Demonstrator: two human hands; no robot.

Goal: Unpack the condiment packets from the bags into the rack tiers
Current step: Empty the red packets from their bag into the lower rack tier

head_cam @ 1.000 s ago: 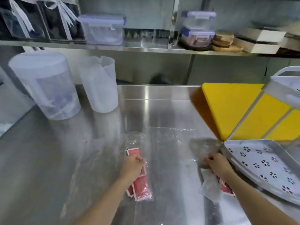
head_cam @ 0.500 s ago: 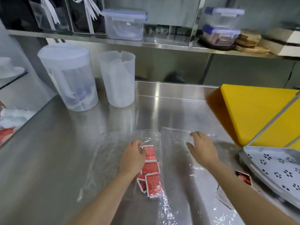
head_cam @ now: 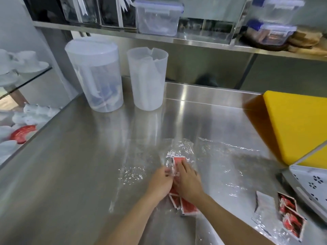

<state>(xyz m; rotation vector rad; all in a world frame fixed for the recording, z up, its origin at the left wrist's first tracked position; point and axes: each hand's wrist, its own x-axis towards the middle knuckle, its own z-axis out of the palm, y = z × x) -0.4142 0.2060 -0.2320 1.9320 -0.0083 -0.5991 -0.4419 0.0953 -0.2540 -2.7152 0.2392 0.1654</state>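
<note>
A pile of red condiment packets (head_cam: 189, 207) lies inside a crumpled clear plastic bag (head_cam: 180, 147) on the steel counter. Both hands are on that pile. My left hand (head_cam: 159, 183) pinches the bag's left side beside the packets. My right hand (head_cam: 187, 183) lies over the packets, fingers closing on the top red one (head_cam: 177, 160). A second clear bag (head_cam: 228, 156) is spread flat to the right. Two red-and-white packets (head_cam: 290, 216) and a silvery one (head_cam: 265, 204) lie loose at the lower right. A white perforated rack tier (head_cam: 311, 184) shows at the right edge.
Two translucent plastic jugs (head_cam: 95, 75) (head_cam: 146, 78) stand at the back left of the counter (head_cam: 70, 165). A yellow cutting board (head_cam: 299, 124) lies at the right, partly under the rack. A shelf above holds lidded clear containers (head_cam: 157, 16).
My right hand left the lower-right packets, crossed the flat bag and now rests on the red pile beside my left hand. The view has shifted left.
</note>
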